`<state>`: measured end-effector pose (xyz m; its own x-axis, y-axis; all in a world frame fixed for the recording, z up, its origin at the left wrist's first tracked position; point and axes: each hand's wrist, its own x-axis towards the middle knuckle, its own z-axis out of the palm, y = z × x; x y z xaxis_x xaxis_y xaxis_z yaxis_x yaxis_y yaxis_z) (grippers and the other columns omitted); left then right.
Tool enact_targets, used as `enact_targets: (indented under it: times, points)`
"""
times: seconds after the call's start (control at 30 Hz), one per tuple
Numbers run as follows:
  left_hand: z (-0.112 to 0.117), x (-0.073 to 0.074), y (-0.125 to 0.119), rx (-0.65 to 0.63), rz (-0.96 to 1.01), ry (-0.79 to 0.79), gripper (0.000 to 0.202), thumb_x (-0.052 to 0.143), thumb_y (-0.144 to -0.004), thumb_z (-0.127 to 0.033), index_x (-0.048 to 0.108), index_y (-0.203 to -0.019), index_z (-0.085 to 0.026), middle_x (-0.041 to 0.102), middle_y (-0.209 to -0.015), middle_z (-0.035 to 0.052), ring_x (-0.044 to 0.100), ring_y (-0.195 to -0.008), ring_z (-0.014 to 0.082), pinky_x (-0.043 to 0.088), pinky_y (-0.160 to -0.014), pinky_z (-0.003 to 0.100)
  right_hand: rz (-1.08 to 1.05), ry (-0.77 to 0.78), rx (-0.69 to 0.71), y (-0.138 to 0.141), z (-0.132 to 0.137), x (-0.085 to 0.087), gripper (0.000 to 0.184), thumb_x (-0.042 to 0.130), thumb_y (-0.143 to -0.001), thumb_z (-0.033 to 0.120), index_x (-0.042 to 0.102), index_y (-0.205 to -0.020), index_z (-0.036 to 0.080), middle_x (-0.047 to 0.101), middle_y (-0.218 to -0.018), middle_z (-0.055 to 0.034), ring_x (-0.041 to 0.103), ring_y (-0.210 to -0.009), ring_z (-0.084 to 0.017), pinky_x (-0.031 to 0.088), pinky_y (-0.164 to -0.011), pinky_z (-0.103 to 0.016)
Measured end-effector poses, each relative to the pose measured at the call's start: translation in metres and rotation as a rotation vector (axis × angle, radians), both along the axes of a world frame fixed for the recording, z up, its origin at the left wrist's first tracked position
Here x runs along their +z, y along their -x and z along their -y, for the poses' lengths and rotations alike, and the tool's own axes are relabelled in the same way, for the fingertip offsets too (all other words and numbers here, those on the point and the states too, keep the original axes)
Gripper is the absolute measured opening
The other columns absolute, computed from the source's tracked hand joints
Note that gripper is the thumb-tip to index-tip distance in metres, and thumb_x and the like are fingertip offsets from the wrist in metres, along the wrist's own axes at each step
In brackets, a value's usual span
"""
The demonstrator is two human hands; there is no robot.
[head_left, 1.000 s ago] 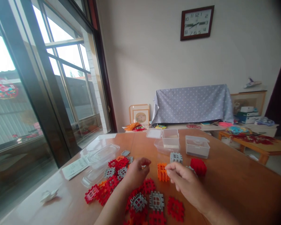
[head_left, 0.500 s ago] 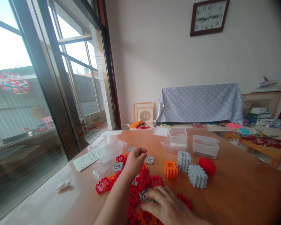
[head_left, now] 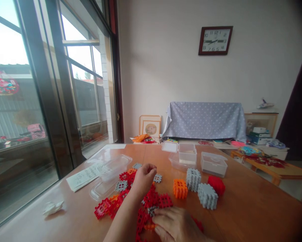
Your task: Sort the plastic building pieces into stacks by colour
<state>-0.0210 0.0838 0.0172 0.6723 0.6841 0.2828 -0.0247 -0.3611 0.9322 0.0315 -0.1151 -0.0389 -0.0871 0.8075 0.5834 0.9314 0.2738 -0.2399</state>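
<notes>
My left hand [head_left: 146, 176] hovers over the far part of a loose pile of red interlocking plastic squares [head_left: 151, 198], its fingers curled into a pinch. Whatever may be between those fingertips is hidden. On the near side, my right hand [head_left: 178, 223] reaches low over the pile with fingers stretched out. Its fingertips rest by a grey interlocking square [head_left: 153, 211] and an orange square [head_left: 150, 227]. More grey squares [head_left: 121, 186] lie among the red ones. To the right stand an orange stack [head_left: 180, 189], two grey stacks [head_left: 208, 196] and a red stack [head_left: 216, 185].
Clear plastic boxes [head_left: 213, 164] stand at the table's back right. Transparent lids [head_left: 104, 188] lie left of the pile, by a written paper sheet [head_left: 82, 178]. A crumpled white tissue [head_left: 52, 208] is near the left edge. A glass door borders the table's left side.
The camera view has tilted up and turned slightly right. My left hand stays pinched over the pile. My right hand's fingers have shifted slightly and lie flatter among the squares.
</notes>
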Motion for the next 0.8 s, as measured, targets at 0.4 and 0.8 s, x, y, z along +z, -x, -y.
enact_targets:
  times: [0.4, 0.8]
  points:
    - [0.010, 0.003, 0.000, -0.031, -0.007, 0.019, 0.012, 0.062, -0.078, -0.028, 0.065, -0.078, -0.017, 0.057, -0.067, -0.0022, 0.049, -0.062, 0.0118, 0.037, -0.058, 0.023, -0.745, 0.006, -0.230, -0.012, 0.004, 0.017, 0.046, 0.047, -0.103, 0.055, 0.068, -0.081, 0.021, 0.064, -0.074, -0.0015, 0.061, -0.069, -0.018, 0.050, -0.064, -0.025]
    - [0.036, 0.009, 0.001, -0.261, -0.175, 0.285, 0.057, 0.057, -0.085, -0.072, 0.065, -0.092, -0.016, 0.067, -0.071, 0.0021, 0.055, -0.050, 0.0112, 0.035, -0.050, 0.023, -0.798, -0.174, -0.335, -0.051, 0.011, 0.002, 0.040, 0.051, -0.102, 0.052, 0.071, -0.122, 0.024, 0.077, -0.105, -0.0104, 0.075, -0.092, -0.025, 0.061, -0.084, -0.034]
